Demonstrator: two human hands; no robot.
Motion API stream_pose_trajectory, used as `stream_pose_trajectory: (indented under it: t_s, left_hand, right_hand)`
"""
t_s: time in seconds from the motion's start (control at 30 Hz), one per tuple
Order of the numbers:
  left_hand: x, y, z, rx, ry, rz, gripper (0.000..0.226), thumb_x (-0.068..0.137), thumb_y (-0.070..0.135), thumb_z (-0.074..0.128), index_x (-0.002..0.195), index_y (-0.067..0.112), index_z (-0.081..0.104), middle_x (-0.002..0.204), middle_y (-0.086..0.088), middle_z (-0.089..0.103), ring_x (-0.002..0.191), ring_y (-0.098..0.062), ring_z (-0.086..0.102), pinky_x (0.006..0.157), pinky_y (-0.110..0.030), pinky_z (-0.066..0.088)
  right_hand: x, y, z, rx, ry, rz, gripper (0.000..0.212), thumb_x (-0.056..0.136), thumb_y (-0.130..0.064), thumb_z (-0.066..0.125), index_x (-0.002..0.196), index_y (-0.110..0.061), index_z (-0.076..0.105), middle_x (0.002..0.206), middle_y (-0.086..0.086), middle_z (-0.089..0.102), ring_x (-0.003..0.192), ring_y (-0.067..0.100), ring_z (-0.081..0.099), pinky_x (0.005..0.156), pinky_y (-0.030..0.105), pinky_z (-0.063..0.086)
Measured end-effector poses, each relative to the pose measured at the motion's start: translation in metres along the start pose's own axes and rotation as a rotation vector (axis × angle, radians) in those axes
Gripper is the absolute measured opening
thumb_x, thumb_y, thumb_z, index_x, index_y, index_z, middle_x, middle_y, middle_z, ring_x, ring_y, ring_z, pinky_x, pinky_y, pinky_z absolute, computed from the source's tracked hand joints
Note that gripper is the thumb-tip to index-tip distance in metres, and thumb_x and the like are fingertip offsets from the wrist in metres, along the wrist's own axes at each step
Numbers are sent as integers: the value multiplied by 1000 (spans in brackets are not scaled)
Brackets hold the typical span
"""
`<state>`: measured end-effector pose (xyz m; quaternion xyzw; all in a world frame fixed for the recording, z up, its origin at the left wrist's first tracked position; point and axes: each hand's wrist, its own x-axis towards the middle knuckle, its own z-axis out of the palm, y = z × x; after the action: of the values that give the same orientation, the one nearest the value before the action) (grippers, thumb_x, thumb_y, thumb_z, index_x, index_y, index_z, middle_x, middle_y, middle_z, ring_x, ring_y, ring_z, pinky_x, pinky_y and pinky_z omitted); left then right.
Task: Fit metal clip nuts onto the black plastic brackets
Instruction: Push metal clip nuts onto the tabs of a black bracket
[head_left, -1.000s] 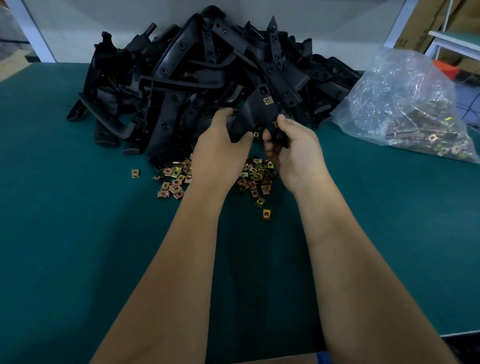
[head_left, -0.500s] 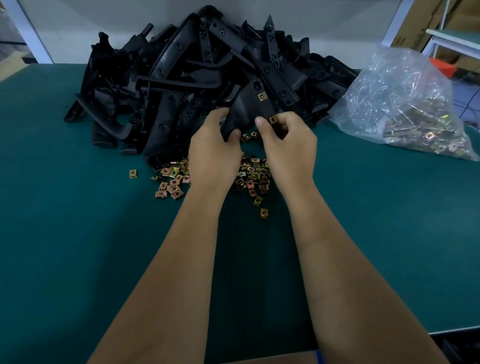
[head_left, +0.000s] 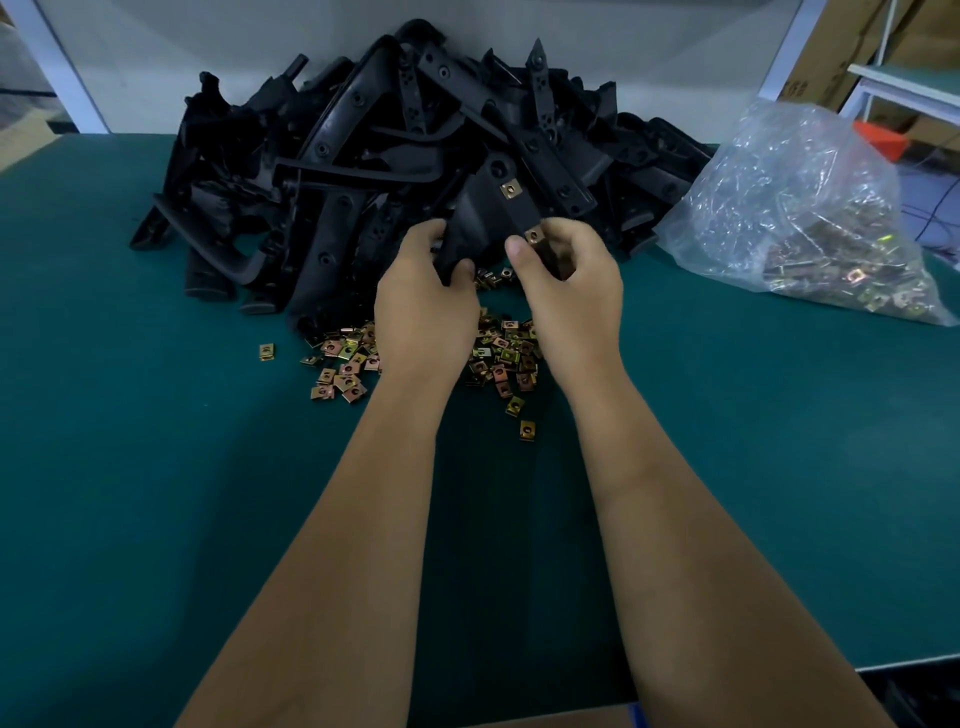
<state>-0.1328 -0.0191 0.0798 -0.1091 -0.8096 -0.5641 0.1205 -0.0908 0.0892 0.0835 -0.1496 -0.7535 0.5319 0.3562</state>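
Note:
Both hands hold one black plastic bracket (head_left: 483, 218) above the table, in front of the big heap. My left hand (head_left: 426, 296) grips its lower left part. My right hand (head_left: 571, 280) pinches a brass-coloured clip nut (head_left: 533, 236) against the bracket's lower right arm with thumb and forefinger. A second clip nut (head_left: 510, 190) sits fitted higher up on the same arm. Several loose clip nuts (head_left: 343, 364) lie scattered on the green table beneath and around my wrists.
A large heap of black brackets (head_left: 363, 156) fills the back of the green table (head_left: 156, 493). A clear plastic bag of clip nuts (head_left: 810, 218) lies at the back right. White frame posts and cardboard boxes stand behind.
My right hand turned from gripping the bracket's end to pinching a clip nut on its lower arm. Bracket and both hands shifted slightly; the nut now shows between thumb and forefinger.

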Motion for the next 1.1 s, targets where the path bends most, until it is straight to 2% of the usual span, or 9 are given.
stream_pose_trajectory:
  t_s: [0.1,0.3,0.4,0.53,0.67,0.8,0.87,1.0,1.1]
  left_hand:
    - [3,-1,-3,-94,62,-60,45,99,21,58,142,16,49,114,13,54,103,-2,50,81,-11,39]
    - [8,4,-15,-742,187,-358,7,97,11,61,102,9,57,99,-5,67,85,-15,67,86,-33,57]
    - [8,3,-19,-1108,158,-456,15,96,5,63,88,10,51,97,-8,69,89,-21,73,82,-36,61]
    - [8,1,-20,-1089,132,-457,23,92,4,67,83,14,48,103,-10,69,97,-23,71,77,-33,60]
    - [9,-1,-18,-1140,148,-455,41,92,13,69,127,16,48,115,-6,68,98,-22,73,77,-34,61]
    - [6,3,-12,-1002,169,-419,15,94,14,67,105,23,62,114,-1,68,98,-19,71,73,-24,58]
    - [3,6,-6,-1015,231,-439,10,94,12,68,98,21,65,112,-2,70,100,-19,70,70,-23,57]
    - [-10,12,8,-977,239,-400,10,89,6,72,88,16,69,91,1,74,86,-13,72,72,-25,57]
    - [-21,23,20,-837,211,-290,14,87,5,73,81,14,65,79,4,70,73,-6,67,72,-21,54]
  right_hand:
    - [-3,-1,2,30,-48,30,42,89,-37,69,127,-25,56,92,-20,56,81,-21,52,68,0,39]
    - [-13,-4,11,-8,-302,-5,13,93,-34,61,98,-24,69,87,-12,66,80,-4,59,67,8,44]
    - [-16,-7,17,35,-370,-6,14,92,-32,62,99,-22,71,88,-13,68,82,-3,62,72,14,49]
    - [-10,-10,13,233,-255,149,7,86,-16,71,85,-22,72,67,-12,66,58,4,58,58,20,49]
    - [1,-5,0,602,-80,412,14,85,-14,74,75,-17,65,69,-3,58,53,7,50,55,22,44]
    - [3,-2,-5,977,-96,443,15,88,-26,71,91,-12,65,75,0,62,62,9,57,64,22,51]
    - [0,-4,-1,969,-177,381,10,88,-23,69,92,-13,67,76,-2,66,66,9,60,67,22,52]
    - [-13,-8,15,533,-185,355,6,93,-15,65,90,-14,70,79,0,68,76,18,62,76,33,54]
    - [-14,-15,10,594,-100,394,26,94,-18,63,71,-8,57,63,4,54,65,20,54,64,30,48]
